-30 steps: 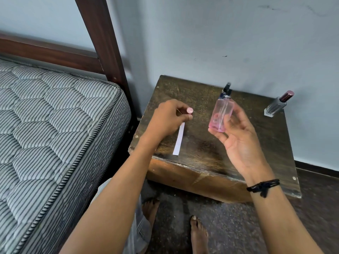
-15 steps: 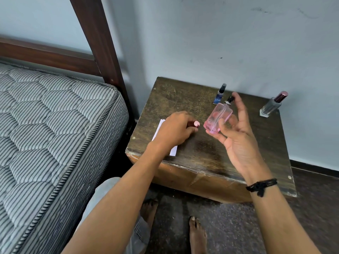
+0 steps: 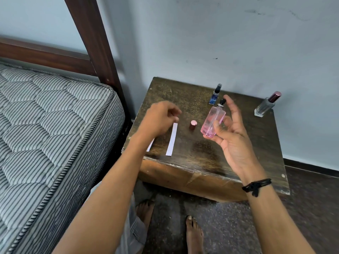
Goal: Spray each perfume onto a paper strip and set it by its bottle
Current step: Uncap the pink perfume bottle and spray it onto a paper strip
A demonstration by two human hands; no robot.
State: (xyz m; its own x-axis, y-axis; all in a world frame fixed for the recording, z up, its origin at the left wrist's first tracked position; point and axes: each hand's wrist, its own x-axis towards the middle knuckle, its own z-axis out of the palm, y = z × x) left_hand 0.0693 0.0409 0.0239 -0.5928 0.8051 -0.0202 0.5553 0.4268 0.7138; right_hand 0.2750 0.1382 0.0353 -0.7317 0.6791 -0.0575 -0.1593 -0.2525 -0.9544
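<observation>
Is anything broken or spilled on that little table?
Nothing is spilled. The pink cap stands alone on the wooden table, off the pink perfume bottle that the right hand holds, so the sprayer is bare for spraying. The table's front edge looks chipped and worn.

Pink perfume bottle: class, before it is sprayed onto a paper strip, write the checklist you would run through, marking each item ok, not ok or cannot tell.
1. Cap off: ok. The pink cap stands on the table.
2. Bottle secure: ok. The right hand has the pink bottle in its grip.
3. Finger on the nozzle: cannot tell. A fingertip is right beside it.
4. Strip in hand: not ok. The paper strip lies flat on the table, with the left hand above its far end.
5. Other bottles clear: ok. The blue bottle and grey bottle stand at the back.
</observation>
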